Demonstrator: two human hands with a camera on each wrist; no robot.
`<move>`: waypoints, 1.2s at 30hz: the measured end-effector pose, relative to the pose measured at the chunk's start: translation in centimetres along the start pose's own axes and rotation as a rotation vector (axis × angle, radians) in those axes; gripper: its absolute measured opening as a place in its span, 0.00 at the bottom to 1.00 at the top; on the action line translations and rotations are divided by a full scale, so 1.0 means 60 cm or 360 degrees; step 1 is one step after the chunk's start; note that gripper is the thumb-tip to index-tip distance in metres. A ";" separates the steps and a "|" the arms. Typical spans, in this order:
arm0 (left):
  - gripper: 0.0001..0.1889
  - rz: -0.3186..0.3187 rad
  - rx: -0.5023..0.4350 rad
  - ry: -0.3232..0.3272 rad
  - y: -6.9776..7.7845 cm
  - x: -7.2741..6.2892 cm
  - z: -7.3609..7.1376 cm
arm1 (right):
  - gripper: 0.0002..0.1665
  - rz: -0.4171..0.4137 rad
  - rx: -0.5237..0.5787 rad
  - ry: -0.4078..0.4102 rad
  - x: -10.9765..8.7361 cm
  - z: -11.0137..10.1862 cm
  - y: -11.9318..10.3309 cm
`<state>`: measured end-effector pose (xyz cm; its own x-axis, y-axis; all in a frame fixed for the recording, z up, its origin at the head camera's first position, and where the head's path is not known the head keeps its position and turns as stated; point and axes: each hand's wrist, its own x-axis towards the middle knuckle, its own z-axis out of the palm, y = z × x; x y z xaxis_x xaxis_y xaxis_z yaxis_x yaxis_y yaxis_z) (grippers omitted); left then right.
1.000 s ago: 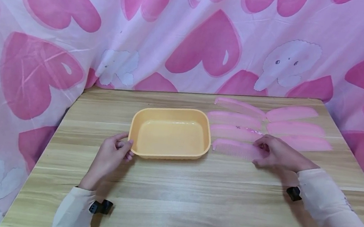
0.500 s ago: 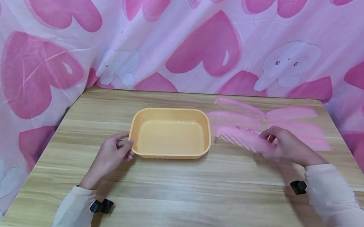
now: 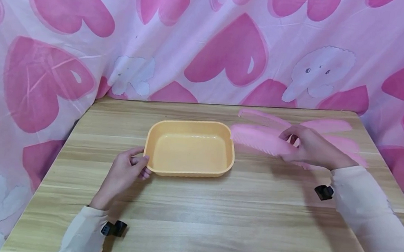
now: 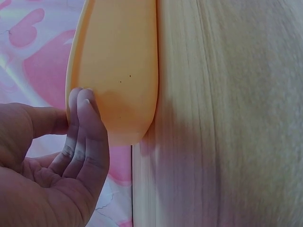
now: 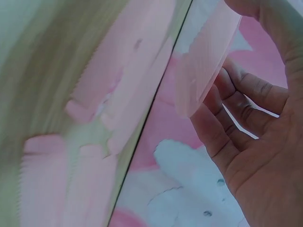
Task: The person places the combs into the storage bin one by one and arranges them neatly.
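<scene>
My left hand (image 3: 120, 177) pinches the left front rim of an orange-yellow plastic basin (image 3: 189, 154); in the left wrist view its fingers lie along the outer wall (image 4: 120, 61). Nothing lies inside the basin. To the right, my right hand (image 3: 310, 147) grips one end of a pink comb (image 3: 257, 139). This comb is up off the table, its teeth facing down and its free end near the basin's right rim. The right wrist view shows the held comb (image 5: 203, 66) between thumb and fingers. Several more pink combs (image 3: 328, 124) lie beneath and behind, partly covered by the hand.
A wooden table (image 3: 191, 223) carries everything. Its back edge meets a pink curtain (image 3: 228, 55) printed with hearts. One comb (image 3: 262, 116) lies near that back edge. Small black devices (image 3: 114, 228) sit at both wrists.
My right hand has lifted the nearest comb off the table and carried it back and slightly left, over the other combs. The left hand and basin have stayed put.
</scene>
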<state>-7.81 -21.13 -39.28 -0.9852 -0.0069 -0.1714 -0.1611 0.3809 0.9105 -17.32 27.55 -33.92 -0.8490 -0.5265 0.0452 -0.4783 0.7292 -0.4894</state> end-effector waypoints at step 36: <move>0.22 -0.0031 0.0002 -0.0013 0.001 0.001 0.001 | 0.21 -0.0313 -0.0032 -0.0290 0.179 0.067 -0.160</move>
<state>-7.88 -21.04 -39.26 -0.9814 -0.0067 -0.1919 -0.1799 0.3821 0.9064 -20.97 13.14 -32.26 -0.6858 -0.7275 -0.0207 -0.6359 0.6128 -0.4691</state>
